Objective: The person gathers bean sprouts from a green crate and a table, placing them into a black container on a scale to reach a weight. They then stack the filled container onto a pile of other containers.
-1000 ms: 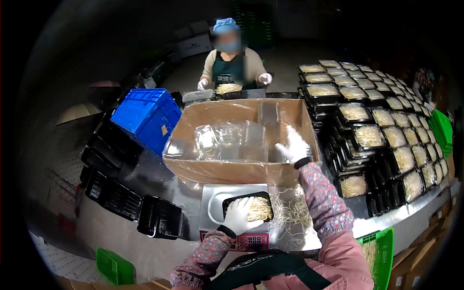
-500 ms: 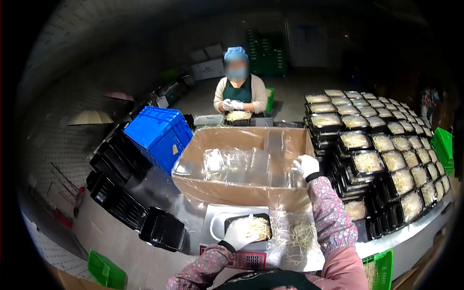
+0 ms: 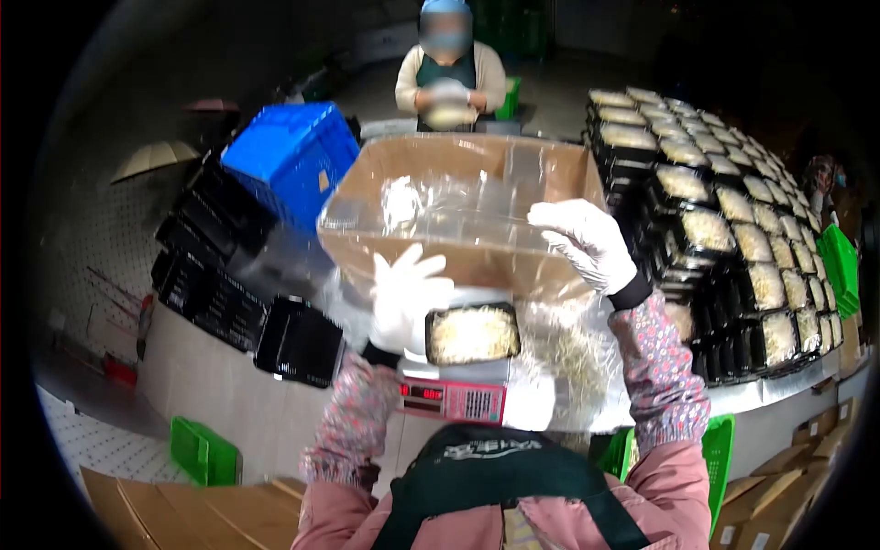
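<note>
My left hand [image 3: 406, 298], in a white glove, is open with fingers spread just left of a black tray of bean sprouts [image 3: 472, 334]. That tray sits on a scale [image 3: 456, 401] with a lit red display. Over the right front of a cardboard box [image 3: 431, 255], my gloved right hand [image 3: 591, 246] is raised, its thumb and fingers curled toward each other. Whatever is between them, if anything, is too transparent to make out. Clear plastic [image 3: 458, 197] lies inside the box.
Stacked sprout trays [image 3: 710, 229] fill the right side. Empty black trays [image 3: 298, 341] and a blue crate [image 3: 291, 163] stand left. Loose sprouts [image 3: 568, 357] lie right of the scale. Opposite, a co-worker [image 3: 449, 69] has gloved hands over a tray.
My left hand has let go of the sprout tray and opened to its left. My right hand has come back from the box's right corner. The view has tilted down.
</note>
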`<state>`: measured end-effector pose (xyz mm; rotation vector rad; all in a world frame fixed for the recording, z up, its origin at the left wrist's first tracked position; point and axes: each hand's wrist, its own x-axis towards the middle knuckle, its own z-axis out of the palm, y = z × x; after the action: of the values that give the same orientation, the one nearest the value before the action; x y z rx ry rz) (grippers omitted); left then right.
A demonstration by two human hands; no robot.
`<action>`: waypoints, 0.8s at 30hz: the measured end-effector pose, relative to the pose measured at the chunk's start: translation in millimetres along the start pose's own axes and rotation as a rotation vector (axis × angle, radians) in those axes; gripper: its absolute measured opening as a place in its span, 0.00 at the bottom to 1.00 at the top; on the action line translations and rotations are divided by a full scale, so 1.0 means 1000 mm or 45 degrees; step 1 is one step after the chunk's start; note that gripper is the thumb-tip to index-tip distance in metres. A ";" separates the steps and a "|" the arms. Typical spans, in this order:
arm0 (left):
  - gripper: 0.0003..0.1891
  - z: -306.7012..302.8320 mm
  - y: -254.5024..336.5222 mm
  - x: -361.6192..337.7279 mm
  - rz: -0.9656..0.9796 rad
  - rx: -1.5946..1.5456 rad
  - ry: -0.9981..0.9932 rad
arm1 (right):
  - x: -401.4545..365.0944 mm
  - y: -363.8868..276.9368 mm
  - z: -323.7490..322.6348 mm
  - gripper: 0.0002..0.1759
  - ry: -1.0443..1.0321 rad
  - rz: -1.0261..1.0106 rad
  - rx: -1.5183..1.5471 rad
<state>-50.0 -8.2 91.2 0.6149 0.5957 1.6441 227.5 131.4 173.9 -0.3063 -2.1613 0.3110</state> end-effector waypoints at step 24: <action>0.13 -0.089 -0.080 -0.033 0.597 1.634 0.407 | -0.145 0.016 0.150 0.17 -0.295 0.805 -0.398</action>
<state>-49.5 -33.5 -30.6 1.4919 1.8975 1.6408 187.7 82.4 -25.8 -1.1905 -2.2905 0.3706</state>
